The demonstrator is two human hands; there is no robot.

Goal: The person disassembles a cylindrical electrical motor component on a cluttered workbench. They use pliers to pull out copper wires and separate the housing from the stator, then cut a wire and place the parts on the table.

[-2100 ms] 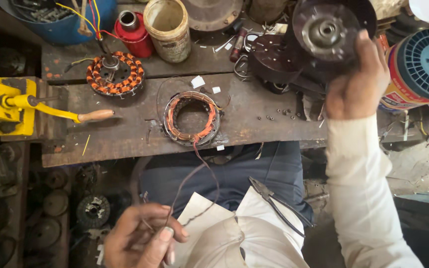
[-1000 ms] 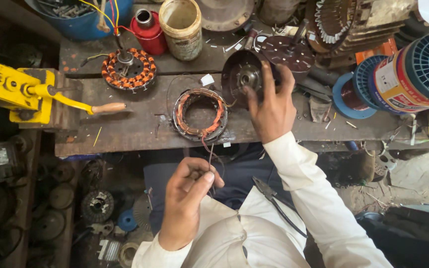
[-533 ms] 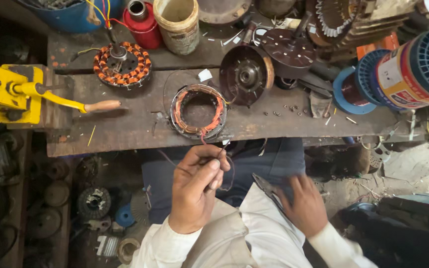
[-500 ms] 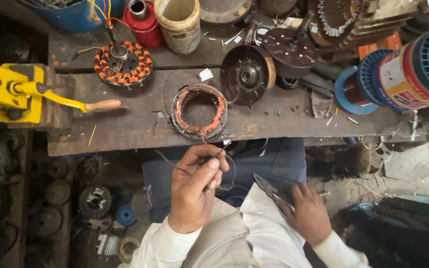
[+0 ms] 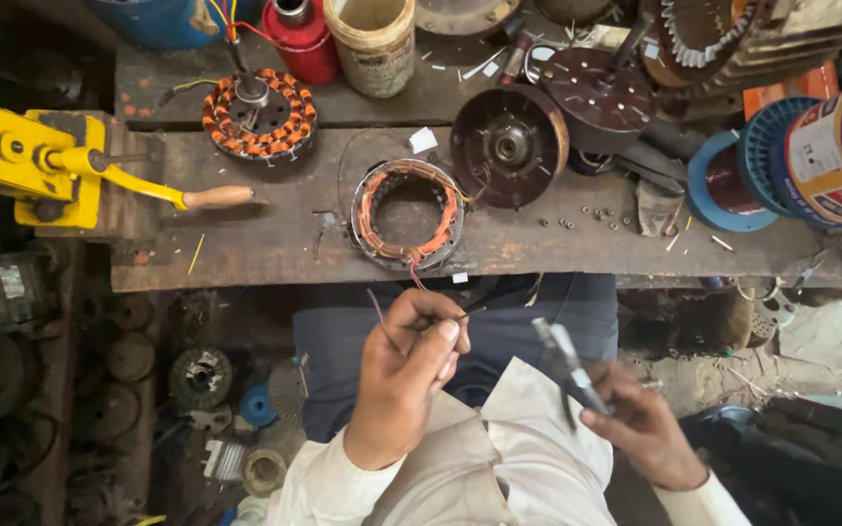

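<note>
My left hand (image 5: 403, 375) hovers over my lap and pinches thin lead wires (image 5: 419, 292) that run up to a ring-shaped stator with copper windings (image 5: 407, 214) on the wooden bench (image 5: 275, 244). My right hand (image 5: 643, 429) is lower right, gripping a pair of pliers (image 5: 567, 365) whose jaws point up and left toward the wires. A dark round motor cover (image 5: 509, 146) leans on the bench just right of the stator.
A second wound stator (image 5: 257, 113) lies at the back left by a red can (image 5: 296, 34) and a beige tub (image 5: 374, 39). A yellow hand tool with wooden handle (image 5: 60, 170) sits left. Wire spools (image 5: 811, 146) stand right. Old motor parts (image 5: 197, 375) litter the floor.
My right hand set the dark motor cover down on the bench, dropped to my lap and picked up the pliers. My left hand rose with the wires toward the bench edge.
</note>
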